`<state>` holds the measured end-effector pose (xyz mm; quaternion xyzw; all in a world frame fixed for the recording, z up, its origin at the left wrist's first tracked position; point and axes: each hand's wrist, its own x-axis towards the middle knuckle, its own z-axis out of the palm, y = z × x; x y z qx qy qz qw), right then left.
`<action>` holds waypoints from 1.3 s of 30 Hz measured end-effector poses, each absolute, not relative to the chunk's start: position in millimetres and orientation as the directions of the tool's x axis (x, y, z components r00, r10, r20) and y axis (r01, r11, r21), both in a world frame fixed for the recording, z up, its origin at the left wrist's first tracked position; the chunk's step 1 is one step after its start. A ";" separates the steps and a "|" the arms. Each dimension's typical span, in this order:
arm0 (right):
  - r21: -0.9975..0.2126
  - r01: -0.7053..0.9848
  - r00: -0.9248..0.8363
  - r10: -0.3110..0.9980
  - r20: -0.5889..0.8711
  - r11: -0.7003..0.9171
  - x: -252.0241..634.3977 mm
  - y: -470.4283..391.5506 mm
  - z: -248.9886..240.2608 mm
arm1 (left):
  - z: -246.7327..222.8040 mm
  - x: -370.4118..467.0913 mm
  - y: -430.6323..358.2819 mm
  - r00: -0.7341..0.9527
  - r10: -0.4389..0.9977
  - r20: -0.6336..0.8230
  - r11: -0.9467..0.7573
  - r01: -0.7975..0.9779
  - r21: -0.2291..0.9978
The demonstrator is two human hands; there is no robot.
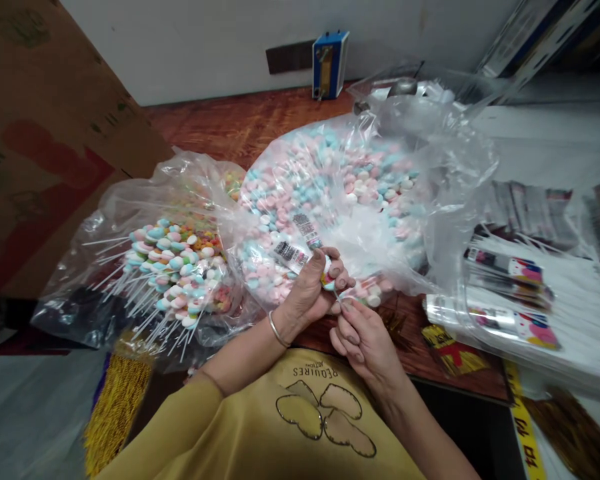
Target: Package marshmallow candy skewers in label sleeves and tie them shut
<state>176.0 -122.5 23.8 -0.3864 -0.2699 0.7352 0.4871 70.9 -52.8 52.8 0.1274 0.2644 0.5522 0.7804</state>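
Observation:
My left hand (313,287), with a bangle on its wrist, is closed around a small wrapped candy (329,275) whose clear wrapper with printed labels (293,255) sticks up past the fingers. Just right of it and touching close by, my right hand (360,330) pinches at the lower end of the wrapped candy; a thin tie or stick there is too small to make out. Behind both hands lies a large clear bag (300,180) of pink, white and blue candies. To the left, candy skewers (173,267) on white sticks lie on an open plastic bag.
A cardboard box (55,153) stands at the left. At the right are white sticks (575,300) and printed wrappers (510,323). Gold ties (453,350) lie near the front edge. A blue box (330,65) stands at the back of the wooden table (210,127).

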 end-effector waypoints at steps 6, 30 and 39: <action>-0.946 0.291 0.097 0.979 0.178 0.143 183.0 -124.2 17.3 | 49.3 70.1 -46.2 0.153 0.947 -0.284 0.289 -0.795 0.533; -1.000 0.001 -0.082 0.996 -0.027 -0.027 182.5 -119.9 10.5 | 59.5 64.8 -42.1 0.133 0.922 -0.364 0.322 -0.786 0.528; -0.342 0.823 -0.219 0.810 0.544 0.453 179.6 -116.0 1.5 | 47.5 80.8 -52.7 0.017 0.910 -0.413 0.279 -0.764 0.581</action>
